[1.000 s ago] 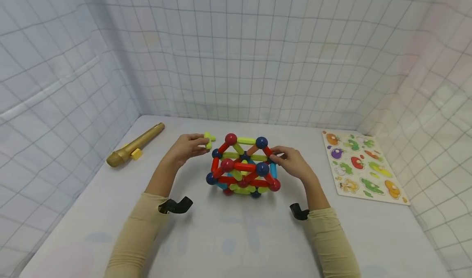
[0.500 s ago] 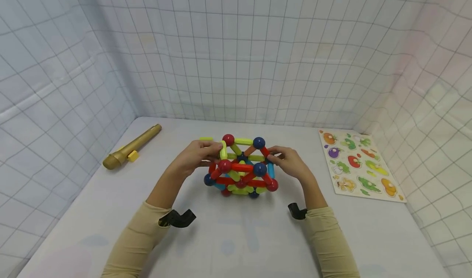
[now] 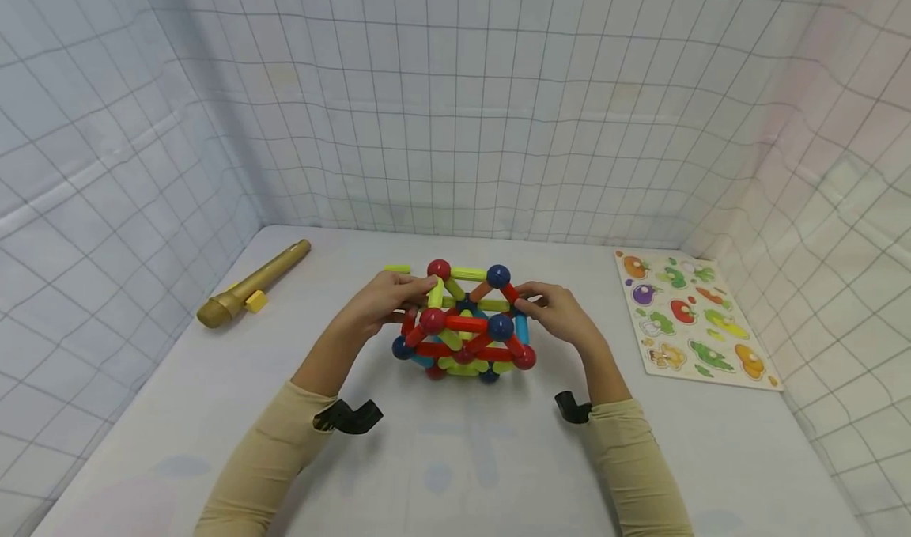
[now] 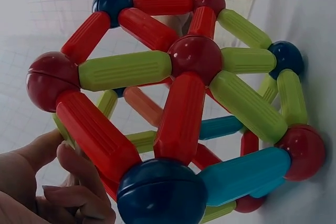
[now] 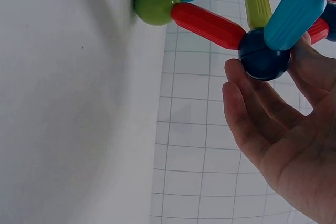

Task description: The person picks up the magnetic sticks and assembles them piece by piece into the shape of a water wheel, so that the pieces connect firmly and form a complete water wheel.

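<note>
A frame of magnetic balls and sticks [image 3: 466,324] in red, blue, yellow-green and orange stands on the table before me. My left hand [image 3: 380,301], at its upper left, pinches a yellow-green stick [image 3: 436,293] between thumb and fingers. This stick spans between the near red ball [image 3: 432,320] and the far red ball [image 3: 439,269] at the top. In the left wrist view, the frame's side partly hides the left fingers [image 4: 79,166]. My right hand [image 3: 558,313] steadies the frame's right side, its thumb and fingers round a dark blue ball [image 5: 261,56].
Behind my left hand lies a loose yellow-green stick [image 3: 397,269]. A gold toy microphone [image 3: 259,281] rests on yellow blocks [image 3: 256,301] at the back left. At the right is a vegetable puzzle board [image 3: 665,343]. Gridded white cloth walls [image 3: 455,126] rise at the back and sides.
My left hand has moved right from beside the frame, bringing the yellow-green stick to its top left, where it now lines up with the near red ball. My right hand keeps its place.
</note>
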Tool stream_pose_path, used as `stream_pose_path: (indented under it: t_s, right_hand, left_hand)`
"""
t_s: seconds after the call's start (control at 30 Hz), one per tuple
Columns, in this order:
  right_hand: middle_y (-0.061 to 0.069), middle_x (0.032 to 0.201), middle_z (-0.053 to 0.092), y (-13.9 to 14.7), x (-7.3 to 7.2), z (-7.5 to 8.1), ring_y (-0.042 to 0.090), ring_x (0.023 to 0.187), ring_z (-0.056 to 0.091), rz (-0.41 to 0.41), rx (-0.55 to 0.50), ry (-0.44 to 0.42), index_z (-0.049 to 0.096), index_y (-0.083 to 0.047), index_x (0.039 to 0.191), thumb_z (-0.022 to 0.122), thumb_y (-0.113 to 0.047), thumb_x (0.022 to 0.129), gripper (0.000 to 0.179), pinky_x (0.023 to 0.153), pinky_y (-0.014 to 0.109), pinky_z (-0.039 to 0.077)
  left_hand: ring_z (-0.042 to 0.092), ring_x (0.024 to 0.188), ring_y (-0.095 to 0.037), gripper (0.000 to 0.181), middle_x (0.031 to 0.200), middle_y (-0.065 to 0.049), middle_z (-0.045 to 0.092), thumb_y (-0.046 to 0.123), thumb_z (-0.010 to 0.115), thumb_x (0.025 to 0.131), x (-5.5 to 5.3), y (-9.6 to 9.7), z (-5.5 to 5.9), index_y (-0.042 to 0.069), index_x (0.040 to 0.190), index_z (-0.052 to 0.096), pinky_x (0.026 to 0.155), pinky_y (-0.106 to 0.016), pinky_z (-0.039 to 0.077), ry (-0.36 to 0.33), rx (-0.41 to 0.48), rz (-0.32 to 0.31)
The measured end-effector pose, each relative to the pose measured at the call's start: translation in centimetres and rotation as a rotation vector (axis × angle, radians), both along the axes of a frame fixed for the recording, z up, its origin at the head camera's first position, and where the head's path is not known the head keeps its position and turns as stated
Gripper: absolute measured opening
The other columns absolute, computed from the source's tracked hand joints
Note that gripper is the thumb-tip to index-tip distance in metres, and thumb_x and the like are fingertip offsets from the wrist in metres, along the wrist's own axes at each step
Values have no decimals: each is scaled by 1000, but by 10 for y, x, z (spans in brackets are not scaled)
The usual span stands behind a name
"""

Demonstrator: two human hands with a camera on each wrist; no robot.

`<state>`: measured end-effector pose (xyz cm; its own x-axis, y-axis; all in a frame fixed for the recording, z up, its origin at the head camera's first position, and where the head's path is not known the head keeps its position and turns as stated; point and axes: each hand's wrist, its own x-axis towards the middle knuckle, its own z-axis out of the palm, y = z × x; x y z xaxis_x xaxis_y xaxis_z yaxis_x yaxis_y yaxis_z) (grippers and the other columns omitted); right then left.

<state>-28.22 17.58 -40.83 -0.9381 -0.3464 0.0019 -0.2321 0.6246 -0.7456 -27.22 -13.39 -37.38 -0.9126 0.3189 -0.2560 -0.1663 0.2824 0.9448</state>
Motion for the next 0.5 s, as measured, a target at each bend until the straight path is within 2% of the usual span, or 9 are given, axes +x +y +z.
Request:
stream_pose_path:
  t_s: [0.13, 0.2, 0.27, 0.33, 0.4, 0.43, 0.5]
  right_hand:
    - [12, 112, 71, 0, -2, 2, 27, 99, 66, 4, -4, -3, 64, -10, 123, 58, -26, 98, 30, 87, 43, 55]
    - [12, 112, 70, 0, -3, 2, 27, 99, 66, 6, -6, -3, 63, -10, 123, 58, -26, 98, 30, 87, 42, 55]
    - [12, 113, 70, 0, -4, 1, 26, 99, 66, 7, -9, -3, 64, -10, 123, 58, -26, 98, 30, 87, 41, 55]
    - [12, 113, 69, 1, -3, 0, 26, 98, 66, 3, -14, 1, 64, -10, 123, 58, -26, 98, 30, 87, 41, 55]
    - [12, 113, 69, 1, -2, -2, 25, 98, 67, 0, -16, 5, 64, -10, 122, 58, -26, 98, 30, 87, 42, 55]
    - [12, 113, 69, 1, -1, -3, 25, 97, 67, -1, -15, 3, 64, -10, 122, 59, -26, 98, 30, 87, 42, 55]
    - [12, 113, 70, 1, 0, -4, 25, 98, 67, -1, -13, -7, 64, -10, 123, 59, -26, 98, 30, 87, 42, 55]
  left_hand:
    - [55, 68, -13, 49, 74, 6, 67, 50, 53, 96, -8, -9, 1, 5, 105, 69, 64, -25, 39, 17, -57, 12]
    - [56, 71, -14, 51, 83, 6, 71, 49, 48, 99, -17, -15, -1, 5, 112, 69, 62, -24, 37, 50, -124, 47]
    - [57, 74, -18, 49, 90, 1, 72, 46, 44, 101, -31, -20, -7, 5, 117, 68, 61, -24, 37, 111, -211, 99]
    - [61, 77, -23, 44, 96, -7, 72, 39, 45, 103, -50, -22, -18, 5, 118, 67, 61, -25, 41, 194, -348, 150]
    - [64, 84, -26, 36, 107, -14, 70, 28, 44, 103, -69, -21, -32, 5, 120, 66, 64, -29, 47, 277, -517, 166]
    - [65, 91, -29, 33, 114, -17, 68, 21, 45, 102, -78, -20, -40, 5, 123, 64, 68, -32, 50, 316, -608, 152]
    - [62, 105, -33, 33, 126, -21, 62, 13, 44, 100, -94, -18, -55, 7, 128, 61, 81, -40, 54, 376, -791, 84]
